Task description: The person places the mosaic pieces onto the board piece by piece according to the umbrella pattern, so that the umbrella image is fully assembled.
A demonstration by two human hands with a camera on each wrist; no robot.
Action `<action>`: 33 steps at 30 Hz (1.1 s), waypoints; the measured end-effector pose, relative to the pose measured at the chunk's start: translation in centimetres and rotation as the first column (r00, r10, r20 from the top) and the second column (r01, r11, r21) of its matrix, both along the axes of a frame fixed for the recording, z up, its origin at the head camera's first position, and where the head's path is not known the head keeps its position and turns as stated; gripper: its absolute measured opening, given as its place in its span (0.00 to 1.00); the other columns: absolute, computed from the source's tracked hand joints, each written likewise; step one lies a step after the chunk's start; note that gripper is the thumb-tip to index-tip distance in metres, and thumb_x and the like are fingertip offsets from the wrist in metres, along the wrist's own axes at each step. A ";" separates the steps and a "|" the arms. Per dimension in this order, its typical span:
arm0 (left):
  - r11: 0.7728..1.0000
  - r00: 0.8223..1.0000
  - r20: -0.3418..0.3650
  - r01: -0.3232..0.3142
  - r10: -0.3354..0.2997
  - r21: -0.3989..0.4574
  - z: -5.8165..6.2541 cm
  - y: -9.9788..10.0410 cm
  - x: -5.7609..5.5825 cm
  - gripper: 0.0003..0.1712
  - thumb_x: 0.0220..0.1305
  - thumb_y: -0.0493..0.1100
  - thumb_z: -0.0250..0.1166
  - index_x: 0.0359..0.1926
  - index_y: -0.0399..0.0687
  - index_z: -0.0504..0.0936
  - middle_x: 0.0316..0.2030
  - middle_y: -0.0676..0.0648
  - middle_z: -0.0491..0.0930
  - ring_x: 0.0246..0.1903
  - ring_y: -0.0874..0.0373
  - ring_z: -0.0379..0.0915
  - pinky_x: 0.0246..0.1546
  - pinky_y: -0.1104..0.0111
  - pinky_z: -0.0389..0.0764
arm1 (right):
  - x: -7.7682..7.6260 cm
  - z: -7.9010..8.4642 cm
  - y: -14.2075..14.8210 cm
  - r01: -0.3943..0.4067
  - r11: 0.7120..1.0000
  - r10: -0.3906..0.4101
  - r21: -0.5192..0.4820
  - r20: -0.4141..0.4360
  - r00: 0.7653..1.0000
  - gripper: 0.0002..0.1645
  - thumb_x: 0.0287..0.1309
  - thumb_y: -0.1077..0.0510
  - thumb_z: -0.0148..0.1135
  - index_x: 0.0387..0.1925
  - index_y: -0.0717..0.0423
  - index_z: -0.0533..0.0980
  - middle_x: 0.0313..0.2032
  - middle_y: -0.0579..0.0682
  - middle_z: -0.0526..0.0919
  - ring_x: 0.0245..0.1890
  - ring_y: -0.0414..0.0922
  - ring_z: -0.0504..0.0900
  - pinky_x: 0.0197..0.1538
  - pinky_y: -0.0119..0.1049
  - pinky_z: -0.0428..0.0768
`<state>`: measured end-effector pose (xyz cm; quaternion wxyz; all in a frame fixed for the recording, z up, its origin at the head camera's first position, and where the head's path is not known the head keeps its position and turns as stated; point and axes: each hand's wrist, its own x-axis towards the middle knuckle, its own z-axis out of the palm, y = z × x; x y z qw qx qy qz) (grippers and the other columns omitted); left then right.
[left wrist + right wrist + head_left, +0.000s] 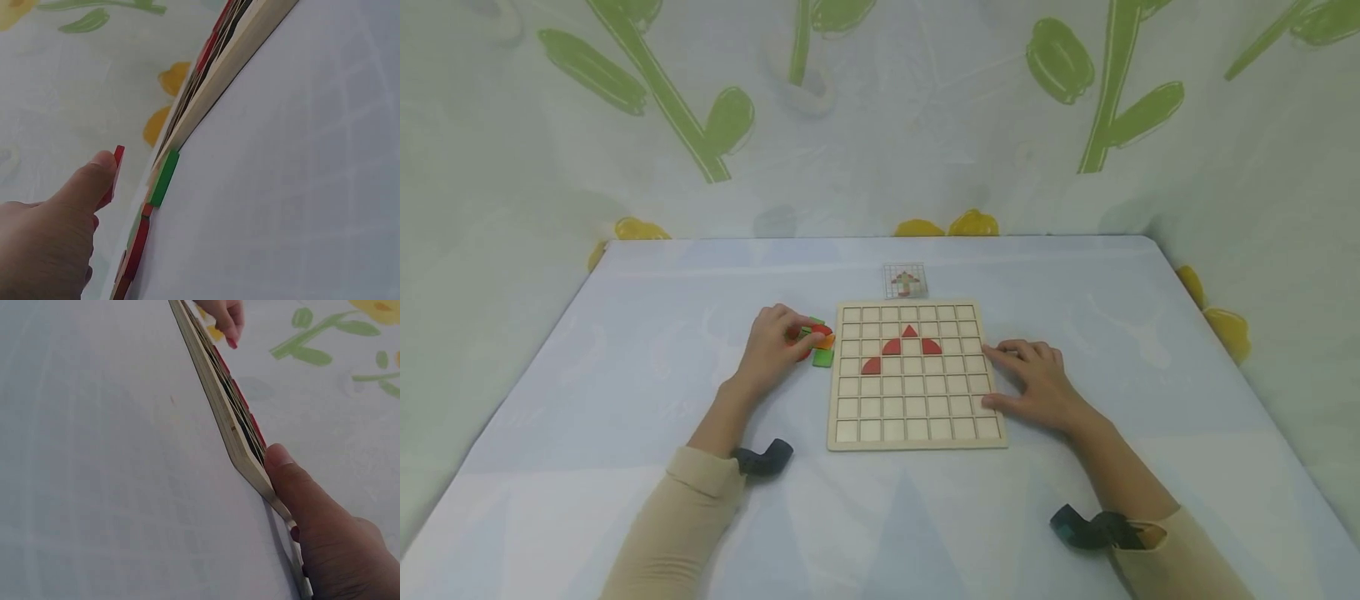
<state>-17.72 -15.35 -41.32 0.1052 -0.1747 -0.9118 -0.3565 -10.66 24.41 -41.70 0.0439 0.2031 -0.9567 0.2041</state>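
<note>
My left hand (771,346) pinches a thin red piece (116,178) between thumb and fingers, over a small pile of loose pieces at the board's left edge. A green square (823,358) and an orange piece (826,342) show in that pile; the hand hides part of it. The pale wooden grid board (913,446) lies flat. A red triangle (909,332) and three red quarter-circle pieces, one of them a rounded piece (871,366) at lower left, sit in its cells. My right hand (1037,385) touches the board's right edge with thumb and a fingertip, fingers spread.
Behind the board lies a small pattern card (906,281) with a gridded figure on it. A pale cloth covers the table (625,392), and a wall with printed leaves (1060,62) rises behind it. Dark wrist devices (766,460) sit on both forearms.
</note>
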 end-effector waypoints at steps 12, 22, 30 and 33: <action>0.999 0.997 -0.049 0.050 -0.051 -0.020 -0.1 2.1 0.5 0.17 0.52 0.48 0.72 0.40 0.44 0.84 0.34 0.49 0.74 0.40 0.54 0.63 0.40 0.63 0.65 | 0.0 -0.3 0.3 -0.013 1.000 0.012 -0.026 -0.022 1.000 0.45 0.45 0.40 0.70 0.63 0.53 0.69 0.53 0.54 0.71 0.51 0.55 0.64 0.49 0.51 0.55; 0.992 0.987 -0.099 0.125 -0.128 -0.035 -0.1 3.9 0.5 0.16 0.52 0.49 0.72 0.40 0.45 0.84 0.33 0.50 0.75 0.38 0.55 0.64 0.38 0.64 0.65 | -0.1 -0.2 0.2 -0.028 0.999 0.027 -0.032 -0.012 1.000 0.45 0.46 0.38 0.68 0.64 0.54 0.68 0.55 0.56 0.71 0.51 0.56 0.65 0.50 0.53 0.56; 0.977 0.969 -0.126 0.206 -0.211 -0.052 -0.3 5.7 0.6 0.17 0.52 0.51 0.72 0.39 0.46 0.85 0.33 0.51 0.74 0.37 0.55 0.66 0.39 0.64 0.67 | 0.0 -0.2 0.2 -0.029 0.999 0.029 -0.034 -0.012 1.000 0.45 0.46 0.38 0.68 0.64 0.54 0.68 0.55 0.56 0.71 0.51 0.56 0.65 0.50 0.52 0.56; 0.973 0.962 -0.149 0.222 -0.229 -0.060 -0.5 6.4 0.6 0.16 0.53 0.50 0.71 0.39 0.46 0.84 0.35 0.50 0.75 0.39 0.55 0.67 0.41 0.64 0.68 | 0.0 -0.2 0.2 -0.027 0.999 0.026 -0.028 -0.012 1.000 0.45 0.46 0.38 0.68 0.64 0.54 0.68 0.55 0.56 0.71 0.51 0.56 0.65 0.50 0.52 0.56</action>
